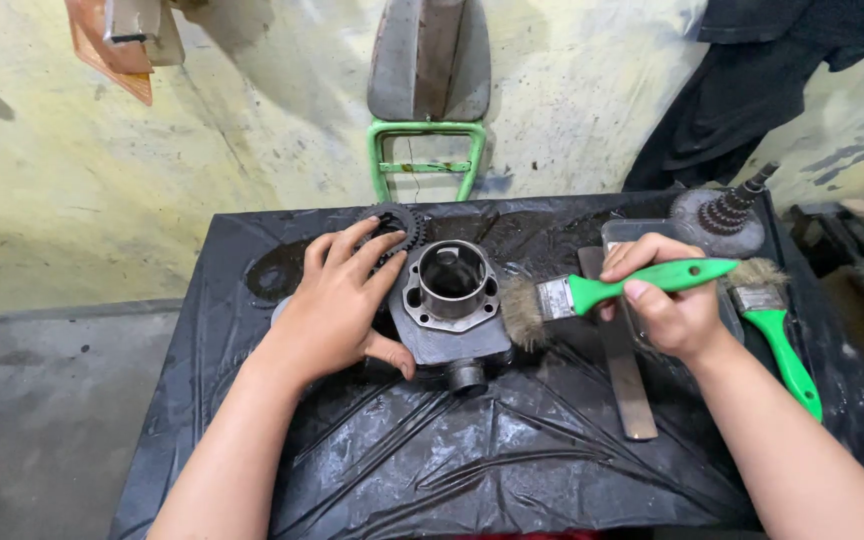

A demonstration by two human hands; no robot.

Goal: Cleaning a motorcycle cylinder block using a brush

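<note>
Cylinder block point(449, 305) of grey metal, near the middle of a table draped in black plastic sheet point(472, 460), bore facing up, a short round port on its near side. Creased bare sheet nearest the viewer, both forearms entering from the near edge.

Left hand point(337, 305) spread flat against the left flank of the cylinder block, fingers splayed and reaching over its far-left corner, thumb pressed to the near-left edge.

Right hand point(667, 300) closed around the green handle of a paintbrush point(592, 293), thumb on top, fingers curled beneath; handle lying roughly level, worn bristles pointing left and touching, or just short of touching, the right side of the cylinder block.

Flat metal bar point(624, 385) lying on the sheet under the right hand, running from far to near. Second green-handled brush point(777, 335) to the right of the right hand, bristles at the far end, handle slanting toward the near right.

Toothed gear point(399, 222) just beyond the left fingertips, partly hidden behind them. Clear tray point(627, 235) beyond the right hand, contents not discernible. Stepped gear shaft point(732, 212) at the far right corner of the table.

Green metal frame point(427, 150) against the pale stained wall beyond the table; dark cloth point(752, 90) hanging at the far right.
</note>
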